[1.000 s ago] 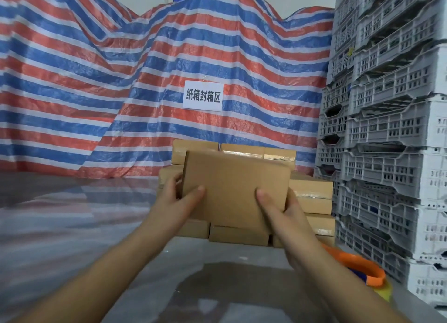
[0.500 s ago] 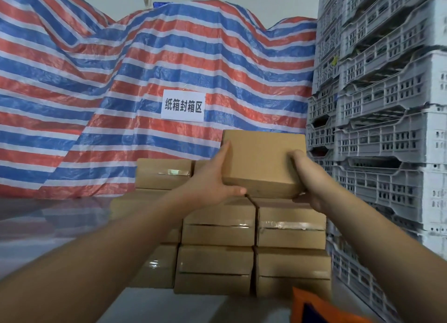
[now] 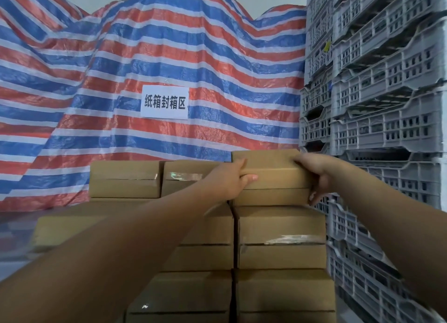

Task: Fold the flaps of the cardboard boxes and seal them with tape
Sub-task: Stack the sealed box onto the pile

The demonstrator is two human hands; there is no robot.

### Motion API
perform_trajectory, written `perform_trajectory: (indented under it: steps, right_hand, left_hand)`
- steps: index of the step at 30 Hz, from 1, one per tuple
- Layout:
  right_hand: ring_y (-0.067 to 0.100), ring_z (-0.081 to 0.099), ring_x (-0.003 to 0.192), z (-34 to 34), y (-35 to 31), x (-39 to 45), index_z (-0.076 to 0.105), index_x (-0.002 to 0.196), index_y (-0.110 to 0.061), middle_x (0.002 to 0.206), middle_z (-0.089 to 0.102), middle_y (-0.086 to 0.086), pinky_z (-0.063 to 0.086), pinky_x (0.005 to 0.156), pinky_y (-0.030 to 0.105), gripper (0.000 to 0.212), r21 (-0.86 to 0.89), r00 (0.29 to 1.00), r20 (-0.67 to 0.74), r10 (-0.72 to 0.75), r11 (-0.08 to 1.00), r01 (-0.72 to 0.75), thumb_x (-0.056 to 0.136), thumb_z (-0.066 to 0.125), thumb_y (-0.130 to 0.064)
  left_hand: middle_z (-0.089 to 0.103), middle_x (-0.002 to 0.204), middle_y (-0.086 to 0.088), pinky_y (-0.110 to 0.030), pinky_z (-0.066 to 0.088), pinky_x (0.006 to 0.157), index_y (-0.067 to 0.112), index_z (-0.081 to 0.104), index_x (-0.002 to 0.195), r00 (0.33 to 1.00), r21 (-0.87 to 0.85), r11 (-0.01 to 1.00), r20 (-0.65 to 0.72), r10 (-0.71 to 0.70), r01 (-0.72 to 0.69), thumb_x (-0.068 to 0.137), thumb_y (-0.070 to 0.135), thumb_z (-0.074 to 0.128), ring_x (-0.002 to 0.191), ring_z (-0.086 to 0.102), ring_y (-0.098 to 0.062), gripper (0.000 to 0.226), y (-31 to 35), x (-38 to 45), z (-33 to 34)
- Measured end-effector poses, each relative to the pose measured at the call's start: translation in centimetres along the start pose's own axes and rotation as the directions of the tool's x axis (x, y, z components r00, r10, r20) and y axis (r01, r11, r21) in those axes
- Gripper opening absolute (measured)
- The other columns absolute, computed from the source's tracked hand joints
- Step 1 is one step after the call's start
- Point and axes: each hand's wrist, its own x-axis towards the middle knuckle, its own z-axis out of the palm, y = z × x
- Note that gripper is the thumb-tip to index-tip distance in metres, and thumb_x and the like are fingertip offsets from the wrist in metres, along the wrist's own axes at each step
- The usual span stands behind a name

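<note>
Striped tarpaulin (image 3: 96,80): behind the box stack (image 3: 200,226), bearing a white sign (image 3: 164,102). Left hand (image 3: 229,181): gripping the top box (image 3: 273,175) at its left end, thumb on its front face. Top box: sits on the stack's right column, flaps closed. Right hand (image 3: 314,175): clasping the box's right end. Grey crates (image 3: 387,92): right of the stack.

A: What can't you make out?

B: The left hand (image 3: 232,181) and its forearm cover the near left end of the top box (image 3: 273,171) and much of the stacked boxes (image 3: 280,228) at centre.

A: And the right hand (image 3: 316,175)?

B: It hides that box's right end. Both arms run off the bottom edge.

A: Anything else?

B: The grey crates (image 3: 387,92) are cut by the right edge, the tarp (image 3: 72,92) by the left.
</note>
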Motion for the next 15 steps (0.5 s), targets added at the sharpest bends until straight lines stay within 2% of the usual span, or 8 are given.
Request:
perform_trajectory:
  steps: [2, 4, 6, 8, 11, 15]
  right_hand:
    - [0.043, 0.053, 0.086, -0.2, 0.0, 1.9, 0.04, 0.122, -0.012, 0.102, 0.049, 0.017, 0.044, 0.082, 0.072, 0.053, -0.035, 1.0, 0.022, 0.023, 0.999, -0.022, 0.093, 0.057, -0.053]
    - [0.042, 0.057, 0.091, -0.1, -0.2, 3.6, 0.046, 0.116, -0.009, 0.103, 0.052, 0.018, 0.044, 0.092, 0.071, 0.053, -0.038, 0.999, 0.043, 0.03, 0.999, -0.028, 0.093, 0.057, -0.055]
    - [0.04, 0.061, 0.093, 0.3, -0.7, 4.8, 0.053, 0.109, -0.009, 0.105, 0.058, 0.018, 0.049, 0.088, 0.065, 0.049, -0.025, 0.998, 0.053, 0.031, 0.999, -0.03, 0.092, 0.058, -0.055]
    - [0.043, 0.062, 0.1, 0.7, -1.3, 5.9, 0.055, 0.117, -0.008, 0.113, 0.06, 0.019, 0.049, 0.089, 0.066, 0.048, -0.039, 0.998, 0.055, 0.025, 0.999, -0.023, 0.097, 0.052, -0.052]
    - [0.049, 0.057, 0.113, 1.5, -1.6, 7.0, 0.049, 0.123, -0.006, 0.128, 0.055, 0.022, 0.042, 0.096, 0.073, 0.045, -0.074, 0.999, 0.037, 0.01, 0.997, -0.007, 0.102, 0.04, -0.044]
    - [0.044, 0.058, 0.115, 2.4, -0.7, 8.4, 0.049, 0.119, -0.003, 0.124, 0.058, 0.024, 0.038, 0.104, 0.068, 0.04, -0.017, 0.997, 0.075, 0.028, 1.0, -0.027, 0.105, 0.037, -0.039]
  left_hand:
    - [0.038, 0.153, -0.014, -0.04, 0.034, 0.109, 0.024, 0.026, 0.153, 1.0, 0.095, 0.995, -0.006, -0.016, 0.016, 0.097, 0.057, 0.041, 0.136, 0.039, -0.031, 0.066, -0.2, 1.4, 0.5]
    - [0.041, 0.147, -0.016, -0.043, 0.03, 0.108, 0.027, 0.036, 0.148, 0.998, 0.283, 0.959, -0.061, 0.021, -0.003, 0.098, 0.06, 0.036, 0.133, 0.039, -0.033, 0.06, -0.4, 2.8, 0.5]
    - [0.043, 0.141, -0.012, -0.045, 0.026, 0.107, 0.029, 0.042, 0.144, 0.992, 0.432, 0.902, -0.106, 0.072, -0.02, 0.097, 0.063, 0.032, 0.13, 0.036, -0.03, 0.058, -0.9, 4.2, 0.5]
    - [0.041, 0.144, -0.009, -0.046, 0.023, 0.108, 0.031, 0.044, 0.143, 0.993, 0.507, 0.862, -0.092, 0.073, -0.017, 0.097, 0.064, 0.028, 0.133, 0.03, -0.029, 0.058, -1.5, 5.3, 0.7]
    - [0.039, 0.148, -0.008, -0.049, 0.02, 0.111, 0.033, 0.044, 0.142, 0.998, 0.504, 0.864, -0.059, 0.03, 0.004, 0.097, 0.064, 0.028, 0.137, 0.029, -0.029, 0.057, -2.4, 6.4, 1.2]
    - [0.053, 0.138, -0.005, -0.05, 0.031, 0.11, 0.028, 0.049, 0.137, 1.0, 0.399, 0.917, 0.006, -0.001, -0.002, 0.098, 0.061, 0.035, 0.128, 0.045, -0.028, 0.053, -2.7, 7.3, 1.0]
